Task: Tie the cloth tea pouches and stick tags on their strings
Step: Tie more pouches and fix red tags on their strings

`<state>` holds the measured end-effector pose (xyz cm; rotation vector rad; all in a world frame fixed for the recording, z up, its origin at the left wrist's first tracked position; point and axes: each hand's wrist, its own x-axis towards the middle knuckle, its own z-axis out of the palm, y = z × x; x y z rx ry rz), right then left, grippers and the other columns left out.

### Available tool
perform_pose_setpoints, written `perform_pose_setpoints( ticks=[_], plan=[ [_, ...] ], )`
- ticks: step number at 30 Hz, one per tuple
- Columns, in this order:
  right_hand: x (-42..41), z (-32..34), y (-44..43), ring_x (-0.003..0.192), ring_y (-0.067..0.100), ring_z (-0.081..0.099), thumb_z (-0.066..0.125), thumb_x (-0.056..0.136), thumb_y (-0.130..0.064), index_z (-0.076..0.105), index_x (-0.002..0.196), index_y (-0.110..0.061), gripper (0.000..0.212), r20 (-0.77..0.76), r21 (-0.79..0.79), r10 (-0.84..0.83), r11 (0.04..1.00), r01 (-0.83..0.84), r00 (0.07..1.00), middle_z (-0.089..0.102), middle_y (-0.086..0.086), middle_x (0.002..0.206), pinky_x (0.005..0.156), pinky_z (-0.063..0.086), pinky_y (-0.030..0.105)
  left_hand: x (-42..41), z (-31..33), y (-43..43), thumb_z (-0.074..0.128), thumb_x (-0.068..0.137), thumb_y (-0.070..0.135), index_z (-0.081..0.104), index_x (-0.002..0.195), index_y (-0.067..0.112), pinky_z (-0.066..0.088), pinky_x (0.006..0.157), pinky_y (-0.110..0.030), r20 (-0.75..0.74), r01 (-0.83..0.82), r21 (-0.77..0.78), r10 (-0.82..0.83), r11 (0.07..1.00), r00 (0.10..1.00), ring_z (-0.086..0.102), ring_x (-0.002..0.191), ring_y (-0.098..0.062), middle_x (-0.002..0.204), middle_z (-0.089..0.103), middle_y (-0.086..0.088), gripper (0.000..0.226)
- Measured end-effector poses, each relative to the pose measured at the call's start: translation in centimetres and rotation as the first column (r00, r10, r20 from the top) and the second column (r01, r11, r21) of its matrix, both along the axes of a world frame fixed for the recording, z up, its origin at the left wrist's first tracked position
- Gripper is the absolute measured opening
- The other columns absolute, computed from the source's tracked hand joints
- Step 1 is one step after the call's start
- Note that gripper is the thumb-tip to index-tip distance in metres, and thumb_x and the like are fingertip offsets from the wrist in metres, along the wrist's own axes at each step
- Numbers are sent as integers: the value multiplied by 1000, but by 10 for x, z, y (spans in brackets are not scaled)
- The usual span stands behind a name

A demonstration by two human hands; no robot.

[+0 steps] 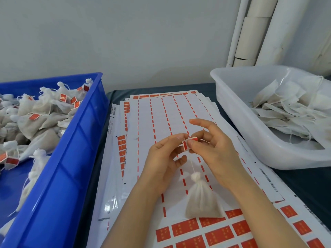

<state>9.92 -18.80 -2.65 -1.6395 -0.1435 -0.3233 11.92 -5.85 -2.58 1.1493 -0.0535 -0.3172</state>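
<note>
Your fingertips cover most of the small red paper tag point(188, 143), so how far it folds over the thin white string point(192, 164) is hidden, and its print is too small to read. Your left hand point(164, 158) and right hand point(213, 149) both pinch that tag, meeting above the white sheets of red stickers point(161, 113). The tied white cloth tea pouch point(201, 199) sits at the string's lower end, below your hands, between your forearms. The blue plastic crate point(71, 140) is cut off at the left, the translucent white tub point(250, 131) at the right.
</note>
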Motion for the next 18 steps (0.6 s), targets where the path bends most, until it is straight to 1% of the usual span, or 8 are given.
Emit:
perform_pose_setpoints(
  ticks=[3,5,8,10,12,14,16,18],
  plan=[
    [0,-1,0,82,12,66,67,82,-14,56,109,-42,40,-1,-8,-9,1000,9,1000,67,-2,83,68,52,14,0,0,0,62,85,23,78,76,20,52,67,-28,3,3,6,-3,1000,1000,58,86,-20,81,69,-3,18],
    [0,-1,1,81,12,66,67,82,-14,57,108,-42,40,2,-12,-13,1000,13,1000,66,-2,81,69,52,15,-1,1,0,65,77,33,78,75,21,52,66,-27,9,8,25,-8,1000,1000,62,82,-16,80,70,-2,18],
    [0,-1,1,80,12,66,67,83,-14,57,108,-41,38,8,-11,-38,999,38,999,66,-2,80,71,53,16,-2,2,1,62,66,53,79,78,26,52,67,-25,46,14,78,-18,997,999,68,78,-10,85,73,2,34],
    [0,-1,0,79,10,67,68,82,-15,57,108,-39,37,13,-3,-63,998,63,998,66,-4,80,70,52,14,-3,2,1,63,61,59,78,86,28,53,68,-24,115,19,113,-32,993,993,68,86,-11,93,73,3,43],
    [0,-1,-1,78,8,66,69,81,-15,58,109,-36,36,16,12,-83,997,83,996,66,-6,79,69,51,13,-5,1,1,68,63,51,76,96,27,53,70,-22,186,19,155,-48,988,981,68,90,-12,97,73,2,42],
    [-1,0,-2,78,7,66,69,81,-14,59,109,-34,36,16,23,-102,995,102,995,66,-9,78,69,51,13,-5,-1,1,73,74,32,73,103,28,53,71,-22,224,-16,188,-27,982,974,69,88,-12,94,74,3,29],
    [0,0,-2,79,7,66,69,81,-13,59,108,-33,35,11,24,-117,993,116,993,66,-10,78,69,51,12,-3,-4,2,68,85,14,72,103,31,54,70,-21,233,-75,190,29,979,972,70,87,-13,91,73,4,25],
    [0,1,-1,80,7,66,68,82,-15,59,107,-34,33,0,31,-123,992,123,992,67,-8,80,70,52,14,-1,-6,3,64,88,9,72,101,33,54,68,-20,238,-119,182,74,976,968,70,87,-13,89,73,5,29]
  ],
)
